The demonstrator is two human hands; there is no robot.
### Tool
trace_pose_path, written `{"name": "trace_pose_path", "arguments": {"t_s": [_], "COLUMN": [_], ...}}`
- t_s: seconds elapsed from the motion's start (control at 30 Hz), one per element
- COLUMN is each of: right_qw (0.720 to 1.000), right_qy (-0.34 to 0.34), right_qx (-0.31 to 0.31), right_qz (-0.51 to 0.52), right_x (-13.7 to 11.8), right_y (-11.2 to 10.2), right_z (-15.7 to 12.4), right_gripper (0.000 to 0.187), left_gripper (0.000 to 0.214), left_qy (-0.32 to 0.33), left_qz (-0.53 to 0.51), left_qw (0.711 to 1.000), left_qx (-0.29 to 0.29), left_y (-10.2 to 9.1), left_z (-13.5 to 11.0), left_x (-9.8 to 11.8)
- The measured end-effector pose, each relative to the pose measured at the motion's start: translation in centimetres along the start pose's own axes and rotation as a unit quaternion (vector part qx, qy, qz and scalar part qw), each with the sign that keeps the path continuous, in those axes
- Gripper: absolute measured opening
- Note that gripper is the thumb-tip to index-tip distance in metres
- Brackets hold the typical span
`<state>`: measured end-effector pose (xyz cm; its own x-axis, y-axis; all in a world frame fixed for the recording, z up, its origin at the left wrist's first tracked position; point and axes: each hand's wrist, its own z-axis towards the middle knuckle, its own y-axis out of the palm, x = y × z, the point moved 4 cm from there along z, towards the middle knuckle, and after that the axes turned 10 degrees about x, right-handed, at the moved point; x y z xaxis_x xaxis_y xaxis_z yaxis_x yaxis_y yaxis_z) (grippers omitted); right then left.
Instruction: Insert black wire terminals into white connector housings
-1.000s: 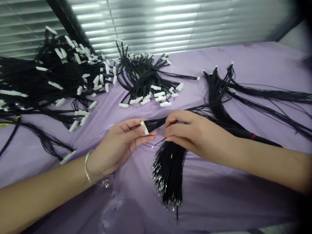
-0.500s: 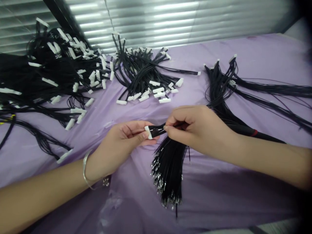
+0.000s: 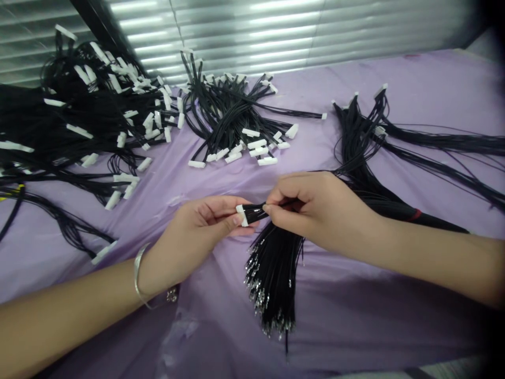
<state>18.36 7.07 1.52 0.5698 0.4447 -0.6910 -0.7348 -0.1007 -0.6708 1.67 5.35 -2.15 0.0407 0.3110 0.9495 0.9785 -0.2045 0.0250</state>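
My left hand [image 3: 197, 231] pinches a small white plastic connector [image 3: 242, 216] between thumb and fingers. Several black wires [image 3: 255, 211] run out of the connector's right side toward my right hand [image 3: 307, 202]. The right thumb and forefinger are closed on a wire with a small shiny metal end, a short way from the connector. Below the right hand hangs a thick bundle of black wires [image 3: 276, 279], fanned out, with silvery terminals at its lower ends. Part of the wires inside the right palm is hidden.
At the far left lies a big heap of black cables with white connectors [image 3: 79, 131]. A smaller pile [image 3: 236, 116] sits at the back centre. More wire bundles [image 3: 355, 131] stretch to the right, one tied with a red band [image 3: 414, 214]. Purple cloth [image 3: 213, 316] covers the table; blinds [image 3: 276, 31] stand behind.
Both hands hold nearly the same pose. The right fingertips have come slightly nearer the connector, and the view has shifted a little.
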Motion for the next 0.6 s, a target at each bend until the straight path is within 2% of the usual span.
{"name": "trace_pose_path", "arguments": {"t_s": [0.33, 0.5, 0.6], "right_qw": [0.998, 0.994, 0.992], "right_qy": [-0.068, -0.107, -0.123], "right_qx": [-0.003, -0.034, -0.031], "right_qz": [-0.008, -0.007, -0.013], "right_x": [-0.27, -0.63, -0.55], "right_y": [0.53, 0.77, 0.74], "right_z": [-0.06, 0.04, 0.04], "right_gripper": [0.013, 0.014, 0.014], "left_gripper": [0.018, 0.016, 0.016], "left_qy": [-0.001, -0.002, -0.005], "left_qz": [0.003, 0.004, -0.006], "left_qw": [1.000, 1.000, 1.000], "left_qx": [-0.011, -0.015, -0.021], "left_y": [0.32, 0.45, 0.42], "left_z": [-0.02, -0.01, -0.02], "left_x": [0.09, 0.12, 0.04]}}
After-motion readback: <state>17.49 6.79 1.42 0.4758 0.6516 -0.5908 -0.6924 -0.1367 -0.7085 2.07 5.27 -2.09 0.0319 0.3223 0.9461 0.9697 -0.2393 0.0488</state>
